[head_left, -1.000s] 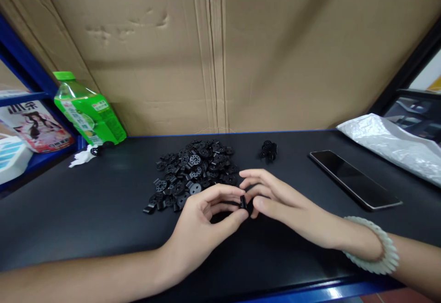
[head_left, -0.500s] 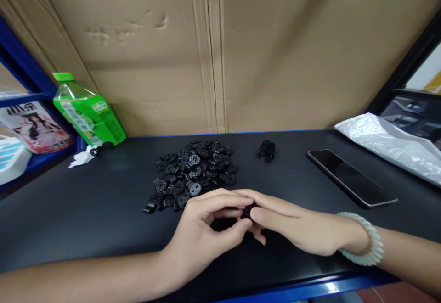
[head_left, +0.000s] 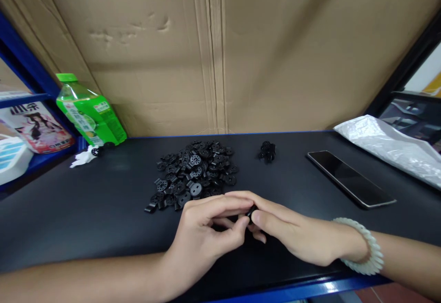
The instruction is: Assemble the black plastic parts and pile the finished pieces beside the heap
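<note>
Between the fingertips of both hands is a small round black plastic clip (head_left: pixel 251 213), mostly covered by the fingers. My left hand (head_left: pixel 213 229) pinches it from the left with thumb and forefinger. From the right, my right hand (head_left: pixel 292 229) grips it, thumb on the near side and fingers behind. A pale beaded bracelet (head_left: pixel 374 252) circles my right wrist. Just beyond my left hand lies a heap of black plastic clips (head_left: pixel 196 170), many with round, perforated discs and short tabs. A smaller cluster of black pieces (head_left: pixel 267 151) sits farther back to the right.
On the black tabletop (head_left: pixel 86 211), a phone (head_left: pixel 351 179) lies at right, near a silvery plastic bag (head_left: pixel 389 147). A green bottle (head_left: pixel 91 115) leans at back left, beside a white scrap (head_left: pixel 84 156). Cardboard (head_left: pixel 275 55) walls off the back.
The clip has turned between my fingers: its perforated face showed before, and now it appears more edge-on. Both hands stay almost in place; the view has shifted slightly.
</note>
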Motion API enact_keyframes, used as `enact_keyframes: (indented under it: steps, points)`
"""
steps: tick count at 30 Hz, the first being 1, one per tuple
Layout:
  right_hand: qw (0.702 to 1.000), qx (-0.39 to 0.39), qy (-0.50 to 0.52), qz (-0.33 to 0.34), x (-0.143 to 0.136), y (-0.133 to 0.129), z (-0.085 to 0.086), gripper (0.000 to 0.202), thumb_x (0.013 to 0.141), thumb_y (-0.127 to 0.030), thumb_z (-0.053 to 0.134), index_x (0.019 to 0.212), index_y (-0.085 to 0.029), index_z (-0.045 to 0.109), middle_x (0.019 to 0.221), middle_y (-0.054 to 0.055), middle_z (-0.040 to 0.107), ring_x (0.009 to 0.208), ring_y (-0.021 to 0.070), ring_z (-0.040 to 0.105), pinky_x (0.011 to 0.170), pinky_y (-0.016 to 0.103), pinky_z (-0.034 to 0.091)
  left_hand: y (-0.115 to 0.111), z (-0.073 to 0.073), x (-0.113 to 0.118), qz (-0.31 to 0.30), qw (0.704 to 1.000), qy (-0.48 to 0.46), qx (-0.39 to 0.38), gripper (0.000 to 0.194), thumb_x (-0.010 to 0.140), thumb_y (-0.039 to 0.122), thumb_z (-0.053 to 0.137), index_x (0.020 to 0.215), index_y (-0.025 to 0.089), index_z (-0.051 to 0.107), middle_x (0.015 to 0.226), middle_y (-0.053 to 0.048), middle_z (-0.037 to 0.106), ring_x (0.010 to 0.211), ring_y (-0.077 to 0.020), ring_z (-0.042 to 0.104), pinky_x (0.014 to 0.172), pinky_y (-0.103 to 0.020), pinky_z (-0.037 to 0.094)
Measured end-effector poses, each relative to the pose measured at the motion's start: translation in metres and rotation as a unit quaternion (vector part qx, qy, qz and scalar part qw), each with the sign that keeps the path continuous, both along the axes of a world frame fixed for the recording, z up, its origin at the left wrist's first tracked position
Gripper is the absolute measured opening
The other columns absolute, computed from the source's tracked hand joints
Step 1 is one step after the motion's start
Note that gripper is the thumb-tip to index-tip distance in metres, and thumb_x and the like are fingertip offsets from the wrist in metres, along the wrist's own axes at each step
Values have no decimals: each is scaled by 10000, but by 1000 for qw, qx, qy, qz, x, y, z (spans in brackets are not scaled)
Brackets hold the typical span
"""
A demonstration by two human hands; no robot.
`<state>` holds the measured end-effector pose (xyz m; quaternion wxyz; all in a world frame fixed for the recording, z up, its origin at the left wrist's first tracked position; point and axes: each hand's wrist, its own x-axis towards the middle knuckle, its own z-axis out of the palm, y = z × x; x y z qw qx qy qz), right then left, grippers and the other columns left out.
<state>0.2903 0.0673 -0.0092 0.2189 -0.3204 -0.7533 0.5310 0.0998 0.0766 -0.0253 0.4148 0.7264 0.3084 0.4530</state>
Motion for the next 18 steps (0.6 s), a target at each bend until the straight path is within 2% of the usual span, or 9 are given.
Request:
enact_keyframes:
  steps: [4, 8, 10, 14, 16, 18]
  points:
    - [999, 33, -25, -25, -1, -3, 0, 473, 1002, -395, 231, 1426, -193, 287, 1042, 78, 524, 799, 151, 477, 827, 341, 455, -1, 1, 0, 15, 1000, 21, 9, 226, 757, 71, 672, 916, 202, 764, 833, -6, 787, 680, -174, 754, 596, -214, 634]
    - [997, 46, -54, -36, -1, -4, -1, 467, 999, -350, 235, 1432, -178, 271, 890, 42, 508, 791, 164, 476, 836, 366, 473, 2, 2, 0, 20, 998, -5, -59, 203, 823, 124, 624, 945, 207, 763, 837, 4, 786, 650, -151, 742, 617, -223, 642]
    - [997, 46, -50, -38, -2, -3, -2, 482, 995, -295, 242, 1462, -177, 210, 924, 48, 525, 850, 166, 499, 884, 378, 469, 4, 2, 0, 21, 994, -27, -100, 198, 848, 148, 603, 960, 206, 756, 889, 1, 781, 680, -147, 739, 639, -226, 646]
    - [993, 111, -24, -16, -3, -1, -2, 573, 936, -165, 343, 1474, -196, 146, 1237, 105, 495, 1158, 177, 471, 1038, 390, 380, 8, 4, -1, 31, 989, -53, -137, 187, 856, 182, 607, 995, 199, 731, 932, -5, 761, 758, -155, 735, 666, -227, 643]
    - [992, 127, -20, -10, -2, 2, -3, 640, 899, -148, 415, 1463, -205, 120, 1250, 110, 503, 1170, 188, 487, 1013, 389, 408, 9, 4, -2, 29, 989, -53, -136, 180, 868, 194, 599, 1005, 204, 716, 956, -6, 754, 782, -154, 731, 701, -234, 637]
    - [991, 129, -13, -29, 3, 8, -3, 652, 870, -152, 479, 1426, -228, 146, 1172, 87, 553, 1083, 185, 549, 938, 371, 465, 8, 4, -3, 22, 992, -43, -119, 180, 873, 190, 593, 1020, 218, 693, 989, -5, 746, 846, -156, 725, 771, -239, 618]
